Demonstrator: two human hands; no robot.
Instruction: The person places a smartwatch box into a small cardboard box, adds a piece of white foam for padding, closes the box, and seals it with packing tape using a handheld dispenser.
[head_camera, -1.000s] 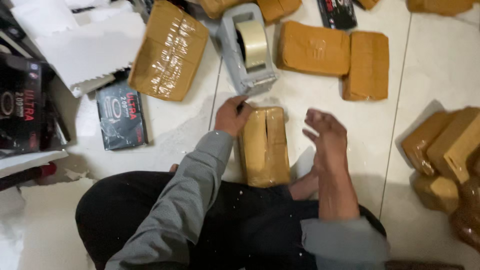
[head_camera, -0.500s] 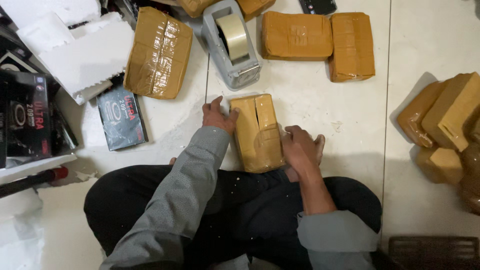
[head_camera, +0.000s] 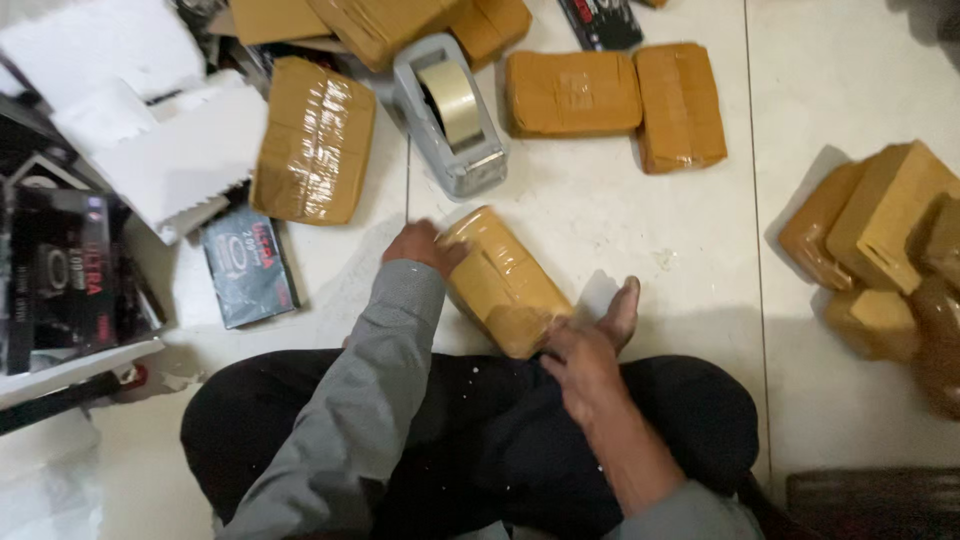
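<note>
On the floor (head_camera: 620, 250), seen from the head camera: tilted brown parcel (head_camera: 500, 280) just in front of the crossed legs, grasped at both ends. Left hand (head_camera: 425, 245) clenched on the far end, right hand (head_camera: 575, 355) gripping the near end, a bare foot (head_camera: 620, 310) just beside it. Just beyond, grey tape dispenser (head_camera: 450, 115). Far right of that, two wrapped parcels (head_camera: 615, 100) side by side, touching. Left of the dispenser, a larger parcel (head_camera: 315, 140), with a dark box (head_camera: 248, 265) near it and white foam (head_camera: 150, 130) further left. At right, well apart, a pile of parcels (head_camera: 885, 250).
</note>
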